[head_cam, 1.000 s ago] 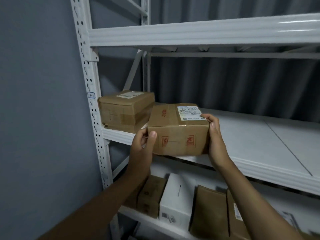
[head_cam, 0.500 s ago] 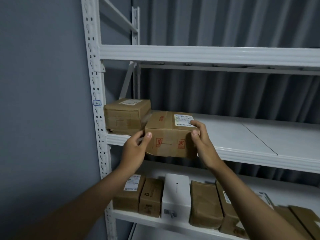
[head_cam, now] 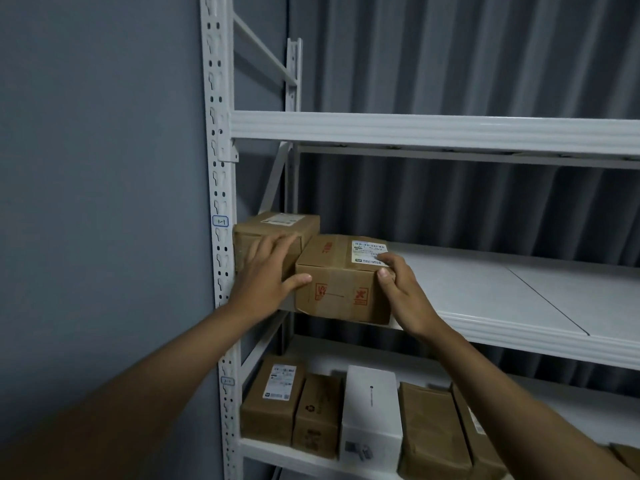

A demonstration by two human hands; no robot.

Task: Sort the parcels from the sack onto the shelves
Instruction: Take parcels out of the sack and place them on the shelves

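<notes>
The left hand (head_cam: 266, 271) lies with fingers spread flat against the left cardboard box (head_cam: 277, 233), its thumb touching the parcel (head_cam: 343, 278) beside it. That parcel sits at the front edge of the middle shelf (head_cam: 519, 306), touching the left box. The right hand (head_cam: 401, 292) holds a grip on the parcel's right top corner.

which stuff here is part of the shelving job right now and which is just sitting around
In the job:
- cardboard parcel with red marks, set on the middle shelf
- right hand, fingers curled on its corner
- left hand, spread flat against the parcel at the shelf's left end

Just sitting there:
- brown parcels on the lower shelf
- white box among them
- grey curtain behind
</notes>
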